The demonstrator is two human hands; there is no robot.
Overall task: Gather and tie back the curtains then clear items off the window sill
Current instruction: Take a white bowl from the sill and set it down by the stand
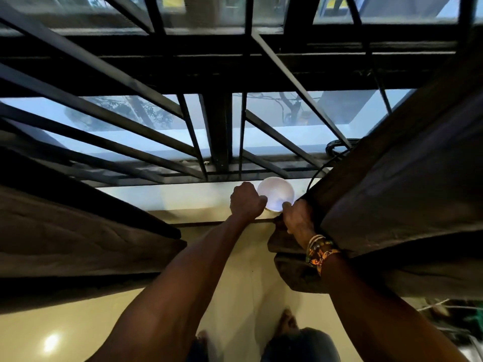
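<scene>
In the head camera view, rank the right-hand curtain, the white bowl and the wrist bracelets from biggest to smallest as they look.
1. right-hand curtain, by far the largest.
2. white bowl and bracelets: about alike in the picture. The bracelets sit nearer the camera, so I won't rank these two.

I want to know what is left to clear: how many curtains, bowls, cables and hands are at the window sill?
Curtains: 2, the left curtain and the right curtain
Bowls: 1, the white bowl
Cables: 1, the black cable
Hands: 2, the left hand and the right hand, both gripping the bowl's rim
Total: 6
</scene>
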